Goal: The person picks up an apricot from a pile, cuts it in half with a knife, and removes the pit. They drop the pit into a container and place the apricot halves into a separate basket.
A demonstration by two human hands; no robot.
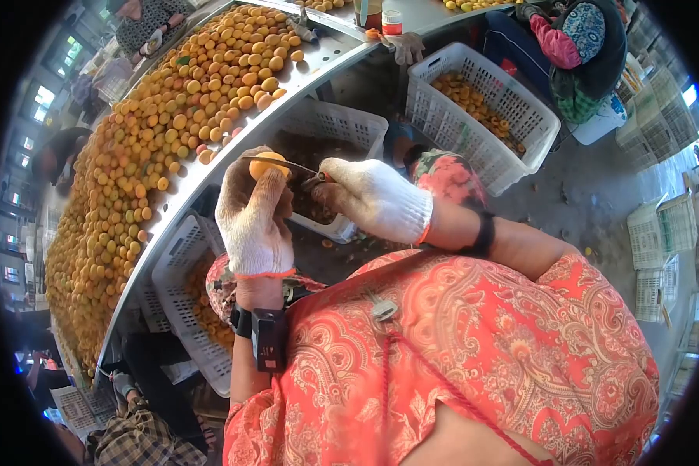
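Note:
My left hand (pixel 250 221), in a white knit glove, has its fingers wrapped round a single orange-yellow apricot (pixel 266 165). In my gloved right hand (pixel 377 196) is a small knife (pixel 301 168), gripped by its handle. Its thin curved blade lies across the upper side of the apricot, pointing left. Both hands are held in front of my body, over a white crate (pixel 365 120) with a dark inside. Just beyond them lies a large heap of apricots (pixel 151 124) on a metal table (pixel 198 175).
A white crate (pixel 421 74) of orange fruit pieces stands to the right, another crate (pixel 175 268) at lower left. Across the right crate sits a co-worker (pixel 586 54). Other people are beyond the table and at lower left. Stacked crates (pixel 660 116) line the right side.

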